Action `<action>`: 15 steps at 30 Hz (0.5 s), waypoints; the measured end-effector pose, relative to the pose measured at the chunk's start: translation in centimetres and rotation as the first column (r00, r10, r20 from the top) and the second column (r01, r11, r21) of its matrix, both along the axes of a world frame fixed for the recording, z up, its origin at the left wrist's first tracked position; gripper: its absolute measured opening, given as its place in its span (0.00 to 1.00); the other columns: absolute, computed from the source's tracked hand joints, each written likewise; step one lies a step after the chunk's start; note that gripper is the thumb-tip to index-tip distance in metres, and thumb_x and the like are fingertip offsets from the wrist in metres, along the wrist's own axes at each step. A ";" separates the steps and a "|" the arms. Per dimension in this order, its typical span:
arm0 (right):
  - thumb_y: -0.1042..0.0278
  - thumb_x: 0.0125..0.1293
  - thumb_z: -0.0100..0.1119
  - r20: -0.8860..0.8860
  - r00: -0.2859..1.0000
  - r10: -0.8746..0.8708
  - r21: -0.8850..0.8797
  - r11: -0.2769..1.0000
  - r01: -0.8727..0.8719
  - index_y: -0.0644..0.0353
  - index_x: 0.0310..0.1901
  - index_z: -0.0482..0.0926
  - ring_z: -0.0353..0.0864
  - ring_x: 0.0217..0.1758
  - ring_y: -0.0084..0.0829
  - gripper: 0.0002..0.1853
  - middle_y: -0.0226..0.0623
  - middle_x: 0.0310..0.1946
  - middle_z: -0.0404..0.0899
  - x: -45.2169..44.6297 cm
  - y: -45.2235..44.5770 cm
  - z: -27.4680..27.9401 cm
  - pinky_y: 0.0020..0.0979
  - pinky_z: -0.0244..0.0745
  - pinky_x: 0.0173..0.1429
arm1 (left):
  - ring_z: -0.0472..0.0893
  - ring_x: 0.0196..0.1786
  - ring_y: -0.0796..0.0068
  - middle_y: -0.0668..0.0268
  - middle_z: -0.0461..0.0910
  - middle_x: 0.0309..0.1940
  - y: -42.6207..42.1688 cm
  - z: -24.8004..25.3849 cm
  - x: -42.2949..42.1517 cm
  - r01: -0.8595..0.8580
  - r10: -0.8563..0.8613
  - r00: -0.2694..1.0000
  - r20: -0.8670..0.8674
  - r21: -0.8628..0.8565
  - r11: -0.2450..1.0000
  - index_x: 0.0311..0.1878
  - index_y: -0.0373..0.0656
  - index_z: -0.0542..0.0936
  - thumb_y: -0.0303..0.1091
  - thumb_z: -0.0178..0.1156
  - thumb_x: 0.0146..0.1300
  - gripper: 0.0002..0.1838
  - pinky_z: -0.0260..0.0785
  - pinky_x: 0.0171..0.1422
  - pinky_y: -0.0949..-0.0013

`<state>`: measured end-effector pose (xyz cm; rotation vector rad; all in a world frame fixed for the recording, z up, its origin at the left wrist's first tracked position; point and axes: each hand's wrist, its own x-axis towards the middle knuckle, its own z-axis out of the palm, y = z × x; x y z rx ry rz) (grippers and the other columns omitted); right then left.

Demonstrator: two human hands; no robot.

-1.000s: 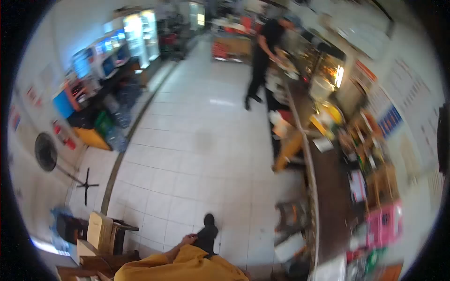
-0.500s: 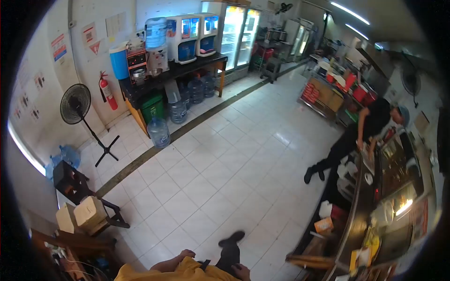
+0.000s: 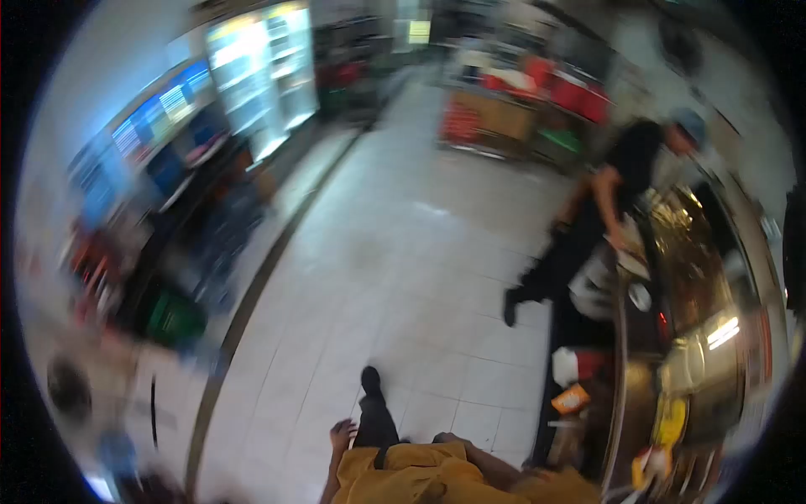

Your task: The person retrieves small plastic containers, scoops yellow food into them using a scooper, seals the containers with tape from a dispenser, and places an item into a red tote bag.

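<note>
My left hand (image 3: 342, 433) hangs beside my left thigh, above the tiled floor (image 3: 285, 420). Its fingers look loosely apart and nothing shows in it. My right forearm (image 3: 487, 462) crosses in front of my yellow shirt (image 3: 395, 475). The right hand (image 3: 447, 438) is dark and blurred at the end of that arm, and its fingers cannot be made out. One leg in dark trousers (image 3: 375, 420) is stretched forward, with a black shoe on the floor.
A person in black (image 3: 634, 160) leans over a long counter (image 3: 621, 370) on the right. A white-and-red container (image 3: 575, 365) and an orange box (image 3: 571, 399) stand beside it. Lit glass-door fridges (image 3: 264, 76) and a blurred drinks table line the left. A stacked work table (image 3: 491, 118) stands ahead.
My view has swung right and blurred. The counter and person appear nearer, the drinks table has shifted left and down, and my legs have changed position in a step.
</note>
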<state>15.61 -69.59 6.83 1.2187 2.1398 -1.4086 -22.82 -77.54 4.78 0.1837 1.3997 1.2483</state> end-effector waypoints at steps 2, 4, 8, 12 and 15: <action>0.41 0.59 0.63 -0.012 0.988 -0.153 -0.084 0.985 0.152 0.64 0.47 0.85 0.85 0.49 0.50 0.29 0.52 0.44 0.85 -1.3 7.3 -2.5 0.45 0.80 0.52 | 0.84 0.37 0.67 0.60 0.86 0.38 8.5 -2.9 -3.0 0.476 -0.514 0.757 -0.404 -0.198 0.857 0.50 0.42 0.84 0.38 0.58 0.66 0.15 0.77 0.39 0.66; 0.43 0.62 0.62 0.048 0.918 -0.394 -0.107 0.912 0.397 0.65 0.48 0.84 0.84 0.49 0.49 0.29 0.50 0.46 0.85 -3.8 15.8 -1.8 0.45 0.80 0.53 | 0.83 0.36 0.61 0.57 0.85 0.39 16.0 -5.4 -5.3 0.510 -0.727 -0.095 -0.680 -0.660 0.551 0.50 0.40 0.83 0.36 0.57 0.67 0.14 0.77 0.37 0.63; 0.50 0.59 0.66 0.084 0.790 -0.607 0.170 0.790 0.589 0.60 0.49 0.84 0.85 0.47 0.46 0.24 0.45 0.44 0.86 -2.0 30.2 -1.4 0.43 0.80 0.54 | 0.82 0.32 0.55 0.53 0.84 0.36 32.2 -4.6 -6.3 0.518 -0.600 0.541 -0.589 -0.328 0.790 0.47 0.37 0.82 0.35 0.57 0.66 0.13 0.76 0.31 0.58; 0.55 0.53 0.71 -0.108 0.431 -0.896 0.152 0.414 0.898 0.53 0.45 0.86 0.87 0.42 0.40 0.18 0.40 0.43 0.87 0.9 40.1 3.8 0.38 0.81 0.52 | 0.82 0.30 0.54 0.52 0.83 0.35 55.0 -3.7 -7.9 0.584 -0.574 0.809 0.130 -0.296 0.756 0.47 0.37 0.82 0.35 0.58 0.64 0.13 0.75 0.28 0.58; 0.50 0.55 0.71 -0.013 0.348 -0.938 0.047 0.347 0.937 0.52 0.46 0.86 0.86 0.47 0.37 0.21 0.39 0.44 0.87 1.5 48.1 5.1 0.38 0.80 0.53 | 0.81 0.28 0.61 0.54 0.82 0.34 74.3 -1.9 -2.6 0.518 -0.627 0.777 -0.061 -0.504 0.691 0.51 0.37 0.79 0.29 0.56 0.64 0.13 0.71 0.24 0.67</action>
